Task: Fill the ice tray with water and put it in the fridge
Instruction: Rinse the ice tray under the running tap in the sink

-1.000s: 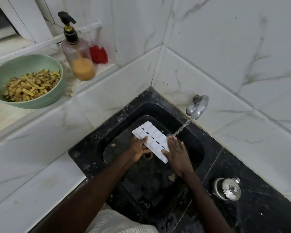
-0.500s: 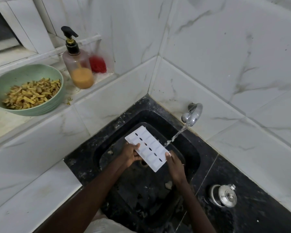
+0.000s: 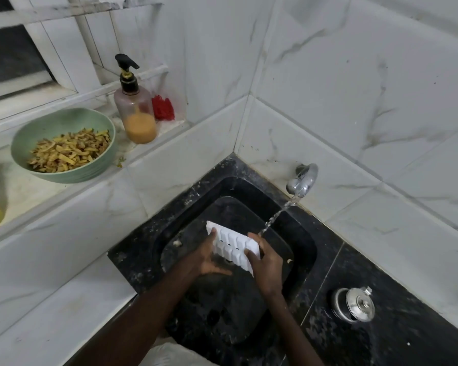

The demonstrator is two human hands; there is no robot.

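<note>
A white ice tray (image 3: 233,244) is held tilted over the black sink (image 3: 185,212), its underside with the cube bumps turned toward me. My left hand (image 3: 209,257) grips its left long edge, thumb on top. My right hand (image 3: 266,262) grips the right end, fingers curled round the edge. A chrome tap (image 3: 302,180) on the right wall pours a thin stream of water (image 3: 275,216) that lands on my right hand's fingers by the tray's end.
A green bowl (image 3: 64,173) of yellow peelings, a pump soap bottle (image 3: 135,107) and a red scrubber (image 3: 163,108) stand on the left ledge. A steel lidded pot (image 3: 354,306) sits on the black counter at the right. White marble tiles wall the corner.
The tray has been turned over: its flat face with slots showed before, now the bumpy underside faces me. Both hands shifted slightly lower in the sink; the water keeps running.
</note>
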